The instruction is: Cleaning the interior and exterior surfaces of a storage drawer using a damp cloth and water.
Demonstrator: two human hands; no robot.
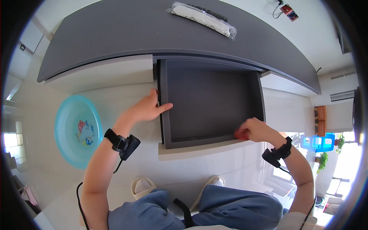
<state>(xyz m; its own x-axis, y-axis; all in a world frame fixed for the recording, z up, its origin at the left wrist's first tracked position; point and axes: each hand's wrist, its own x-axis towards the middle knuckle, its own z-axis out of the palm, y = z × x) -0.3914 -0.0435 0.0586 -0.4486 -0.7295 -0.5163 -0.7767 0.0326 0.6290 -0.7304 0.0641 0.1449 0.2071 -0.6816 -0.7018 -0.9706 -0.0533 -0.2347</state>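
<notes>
In front of me a dark grey drawer (pixel 212 97) is pulled out of a low cabinet, with no objects showing on its bottom. My left hand (pixel 148 106) grips the drawer's left side wall, thumb over the rim and fingers on the outside. At the front right corner, my right hand (pixel 257 129) presses a red cloth (pixel 242 134) against the inside of the drawer front. Most of the cloth is hidden under the fingers, and it looks slightly blurred.
A light blue plastic basin (pixel 59 135) with a cartoon print stands on the floor at left. On the grey cabinet top (pixel 115 31) lies a white item in clear plastic wrap (pixel 201 18), with a dark object behind it. A blue plastic crate (pixel 317 143) and potted plants (pixel 323 161) appear far right.
</notes>
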